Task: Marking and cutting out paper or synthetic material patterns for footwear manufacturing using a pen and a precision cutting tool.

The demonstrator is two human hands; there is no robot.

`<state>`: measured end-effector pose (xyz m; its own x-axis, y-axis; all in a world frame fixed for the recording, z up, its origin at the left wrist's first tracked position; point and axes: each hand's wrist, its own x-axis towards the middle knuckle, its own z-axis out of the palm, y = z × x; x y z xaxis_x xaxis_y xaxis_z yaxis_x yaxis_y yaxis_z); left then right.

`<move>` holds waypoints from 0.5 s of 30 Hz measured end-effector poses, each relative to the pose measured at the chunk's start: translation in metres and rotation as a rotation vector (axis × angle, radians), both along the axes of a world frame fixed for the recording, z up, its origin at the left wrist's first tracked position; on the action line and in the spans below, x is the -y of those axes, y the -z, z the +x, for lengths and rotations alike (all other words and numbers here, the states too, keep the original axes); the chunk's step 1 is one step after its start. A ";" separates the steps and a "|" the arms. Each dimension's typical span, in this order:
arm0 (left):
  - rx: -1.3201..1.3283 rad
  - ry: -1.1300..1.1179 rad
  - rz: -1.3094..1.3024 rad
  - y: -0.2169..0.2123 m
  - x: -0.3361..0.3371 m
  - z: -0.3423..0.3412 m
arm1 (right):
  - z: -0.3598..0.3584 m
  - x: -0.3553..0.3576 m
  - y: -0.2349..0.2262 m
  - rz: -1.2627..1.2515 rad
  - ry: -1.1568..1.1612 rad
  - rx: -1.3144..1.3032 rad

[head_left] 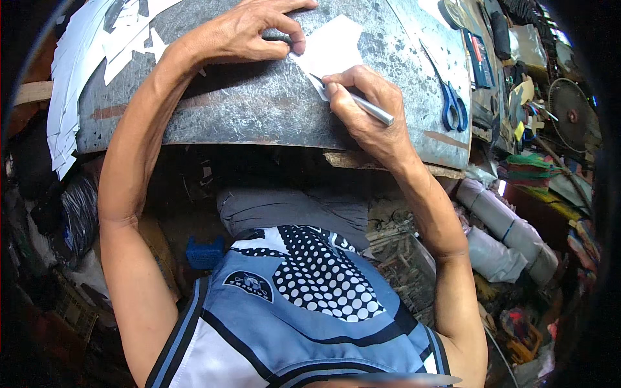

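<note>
A dull grey metal sheet (pixel 259 110) lies across the workbench in front of me. On it rests a small white cut-out shape (pixel 333 48). My left hand (pixel 249 32) presses down on the left edge of that white shape with its fingers curled. My right hand (pixel 362 107) grips a slim silver marking tool (pixel 362 105) like a pen, its tip against the lower edge of the white shape.
Blue-handled scissors (pixel 451 103) lie on the sheet to the right. A stack of white cut-out pieces (pixel 71 90) hangs off the left end. Cluttered tools and a round fan guard (pixel 569 116) fill the right side; rolls of material (pixel 504 233) lie below.
</note>
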<state>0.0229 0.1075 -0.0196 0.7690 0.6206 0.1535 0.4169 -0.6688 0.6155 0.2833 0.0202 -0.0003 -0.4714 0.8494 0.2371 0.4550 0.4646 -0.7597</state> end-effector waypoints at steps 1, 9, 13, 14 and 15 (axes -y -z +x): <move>-0.003 0.001 0.010 0.001 0.000 0.000 | 0.000 0.000 0.000 -0.009 0.004 0.003; 0.007 -0.012 -0.003 0.000 0.002 0.000 | -0.001 0.000 -0.002 -0.022 0.000 0.003; 0.012 0.002 -0.003 -0.002 0.001 0.001 | 0.001 0.000 -0.002 -0.001 -0.012 0.016; 0.013 0.002 -0.003 -0.001 0.001 0.000 | 0.002 0.001 -0.002 -0.001 -0.012 0.017; 0.009 0.011 0.005 -0.001 0.000 -0.001 | 0.002 0.001 -0.002 -0.008 -0.006 0.023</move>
<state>0.0222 0.1073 -0.0186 0.7746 0.6109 0.1637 0.4035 -0.6767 0.6159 0.2853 0.0188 0.0022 -0.4820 0.8483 0.2191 0.4691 0.4611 -0.7532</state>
